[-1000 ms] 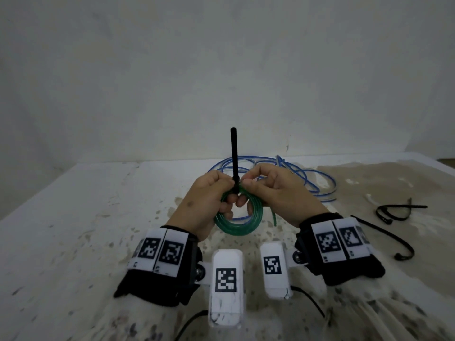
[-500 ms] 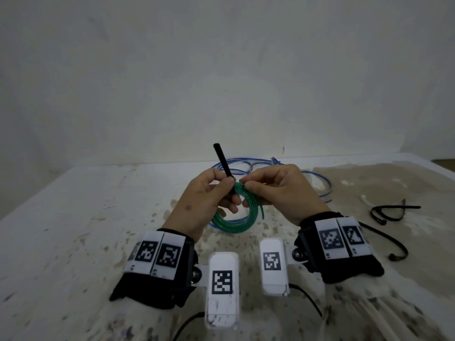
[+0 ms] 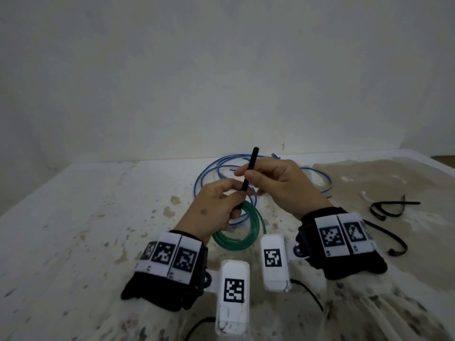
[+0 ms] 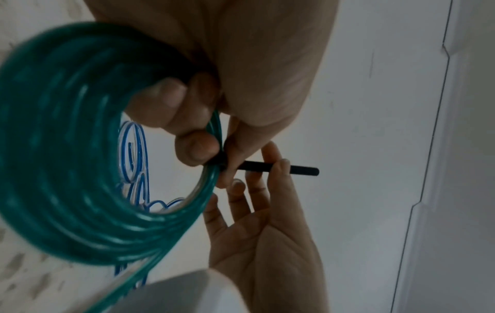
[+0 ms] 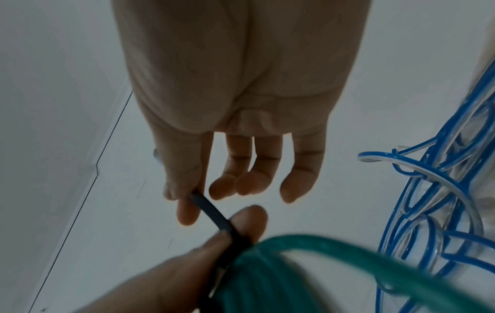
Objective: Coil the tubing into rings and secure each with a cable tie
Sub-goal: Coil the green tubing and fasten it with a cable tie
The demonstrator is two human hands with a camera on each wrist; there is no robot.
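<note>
from the head camera, the left hand is curled around the top of the green tubing coil, which hangs below its fingers above the tabletop. the black cable tie rises from the left hand's grip, tilted up and slightly away from the person. the right hand sits just beyond and to the right of the left hand, pinching the tie's strap between thumb and forefinger partway up, with the free end sticking out above its fingers. behind both hands a loose tangle of blue tubing lies on the tabletop. well off to the right of the right hand lie spare black cable ties.

from the left wrist camera, the left hand has its fingers hooked through the green tubing coil, thumb pressing the turns together where the cable tie wraps them. the right hand is just past it, palm showing, forefinger and thumb nipping the strap; its other fingers are relaxed and loosely spread. the blue tubing shows through the ring.

from the right wrist camera, the right hand pinches the cable tie at its thumb side, three fingers hanging straight and holding nothing. the left hand's fingers grip the tie's base against the green tubing coil. blue tubing lies to the right.
</note>
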